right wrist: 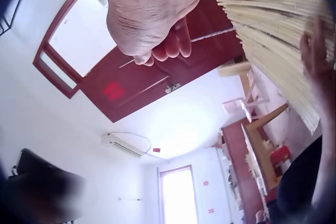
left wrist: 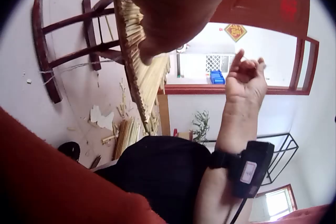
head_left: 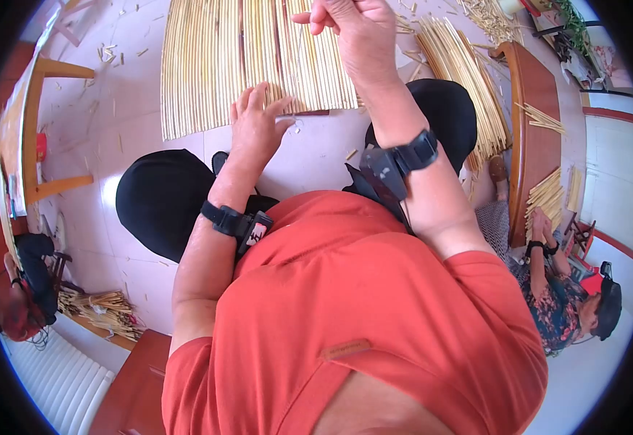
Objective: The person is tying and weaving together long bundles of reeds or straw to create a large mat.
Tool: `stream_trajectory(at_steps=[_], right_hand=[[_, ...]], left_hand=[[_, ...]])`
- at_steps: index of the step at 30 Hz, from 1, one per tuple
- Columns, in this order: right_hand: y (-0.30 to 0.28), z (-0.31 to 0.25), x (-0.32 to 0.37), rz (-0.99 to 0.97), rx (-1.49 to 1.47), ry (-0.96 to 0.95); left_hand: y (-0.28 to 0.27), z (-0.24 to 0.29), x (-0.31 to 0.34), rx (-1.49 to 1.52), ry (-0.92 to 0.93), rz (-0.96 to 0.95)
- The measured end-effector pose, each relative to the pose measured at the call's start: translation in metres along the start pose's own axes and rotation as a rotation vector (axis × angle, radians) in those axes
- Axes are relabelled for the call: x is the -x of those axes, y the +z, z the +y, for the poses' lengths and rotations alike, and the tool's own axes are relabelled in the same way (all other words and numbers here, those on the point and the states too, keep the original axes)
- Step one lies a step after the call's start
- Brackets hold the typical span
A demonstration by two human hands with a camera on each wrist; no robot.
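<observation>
The right hand [head_left: 363,45] is holding a twisted cord [right wrist: 212,34] in its curled fingers, and the cord is running straight from them to the mat of sticks [head_left: 207,65], apparently under tension. The left hand [head_left: 255,125] is resting at the mat's near edge, its fingers loosely spread and pinching nothing that shows; how hard they are pressing, I cannot tell. The mat is lying under and beyond those left fingers, while the right hand is hovering above it, up and to the right of the left one.

For a good result, the right fingers should be drawing the cord with a steady, even pull, since a jerk could be dragging a stick out of line and a slack moment could be loosening the binding. The left fingers should be bracing the sticks close to where the cord is meeting them, lying flat enough not to be lifting or crossing any, with the ends being lined up along the near edge.

Farther out, past the right forearm, a pile of loose sticks [head_left: 468,87] is lying beside the right knee [head_left: 443,116]. Beyond the left fingers, off to the left, short scraps [head_left: 107,54] are lying scattered on the floor [head_left: 131,87].
</observation>
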State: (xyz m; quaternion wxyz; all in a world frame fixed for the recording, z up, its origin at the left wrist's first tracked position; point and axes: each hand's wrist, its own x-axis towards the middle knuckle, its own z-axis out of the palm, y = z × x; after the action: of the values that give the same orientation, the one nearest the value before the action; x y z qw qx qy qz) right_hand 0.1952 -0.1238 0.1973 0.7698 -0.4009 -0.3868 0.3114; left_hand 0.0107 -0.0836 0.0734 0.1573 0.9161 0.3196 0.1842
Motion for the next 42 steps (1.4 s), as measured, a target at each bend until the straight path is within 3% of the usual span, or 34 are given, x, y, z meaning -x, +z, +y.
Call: stream_trajectory(at_steps=[1, 3, 5, 7, 8, 9, 11, 13, 14, 17, 18, 20, 21, 23, 26, 28, 31, 33, 35, 36, 37, 40, 41, 42], right_hand=[[-0.010, 0.014, 0.005, -0.002, 0.000, -0.002], [-0.021, 0.041, 0.006, 0.061, 0.297, 0.143], [-0.020, 0.051, 0.013, 0.075, 0.261, 0.153], [-0.043, 0.100, 0.030, 0.154, 0.324, 0.477], [-0.045, 0.101, 0.030, 0.155, 0.327, 0.477], [-0.044, 0.101, 0.030, 0.116, 0.434, 0.483], [-0.047, 0.105, 0.029, 0.083, 0.529, 0.493], [-0.045, 0.104, 0.030, 0.072, 0.568, 0.472], [-0.048, 0.109, 0.030, 0.083, 0.565, 0.473], [-0.052, 0.107, 0.026, 0.061, 0.460, 0.529], [-0.053, 0.107, 0.026, 0.057, 0.435, 0.515], [-0.055, 0.106, 0.026, 0.083, 0.398, 0.535], [-0.053, 0.106, 0.023, 0.096, 0.372, 0.555], [-0.049, 0.103, 0.021, 0.111, 0.373, 0.541], [-0.052, 0.102, 0.026, 0.111, 0.375, 0.521], [-0.053, 0.101, 0.027, 0.102, 0.383, 0.528], [-0.051, 0.103, 0.027, 0.095, 0.392, 0.531], [-0.052, 0.104, 0.028, 0.069, 0.437, 0.524], [-0.052, 0.107, 0.029, 0.076, 0.442, 0.495], [-0.053, 0.109, 0.030, 0.077, 0.452, 0.474], [-0.055, 0.108, 0.031, 0.085, 0.447, 0.476], [-0.057, 0.108, 0.031, 0.031, 0.474, 0.422], [-0.057, 0.109, 0.032, 0.032, 0.473, 0.424], [-0.057, 0.110, 0.032, 0.037, 0.488, 0.423]], left_hand=[[0.002, 0.004, -0.004, 0.000, 0.001, 0.003], [-0.001, 0.010, -0.019, 0.117, -0.066, -0.040], [-0.007, 0.011, -0.019, 0.078, -0.027, 0.018], [0.002, 0.008, -0.025, 0.125, -0.051, -0.082], [0.004, 0.010, -0.025, 0.091, 0.042, 0.035], [0.003, 0.009, -0.028, 0.085, 0.048, 0.029], [0.006, 0.003, -0.040, 0.646, -0.348, -0.185], [-0.033, 0.005, -0.071, 1.149, -0.482, -0.227], [-0.035, 0.005, -0.073, 1.133, -0.511, -0.247], [-0.077, 0.014, -0.106, 1.551, -0.296, 0.065], [-0.080, 0.005, -0.106, 1.545, -0.296, 0.053], [-0.074, -0.016, -0.102, 0.590, -0.401, 0.070], [-0.067, -0.019, -0.095, 0.586, -0.395, 0.064], [-0.048, -0.020, -0.062, 0.167, -0.242, -0.156], [-0.009, 0.010, -0.025, 0.069, -0.093, -0.155], [-0.005, 0.033, -0.022, -0.064, -0.073, 0.044], [0.006, 0.029, -0.025, -0.053, -0.087, 0.025], [0.008, 0.024, -0.027, -0.102, 0.001, 0.067], [0.004, 0.023, -0.033, 0.394, -0.360, -0.154], [-0.012, 0.026, -0.046, 0.764, -0.696, -0.310], [-0.028, 0.023, -0.050, 1.137, -0.736, -0.291], [-0.079, -0.001, -0.083, 1.848, -0.425, -0.008], [-0.092, -0.009, -0.089, 1.749, -0.270, 0.117], [-0.102, 0.009, -0.091, 1.603, -0.321, 0.292]])
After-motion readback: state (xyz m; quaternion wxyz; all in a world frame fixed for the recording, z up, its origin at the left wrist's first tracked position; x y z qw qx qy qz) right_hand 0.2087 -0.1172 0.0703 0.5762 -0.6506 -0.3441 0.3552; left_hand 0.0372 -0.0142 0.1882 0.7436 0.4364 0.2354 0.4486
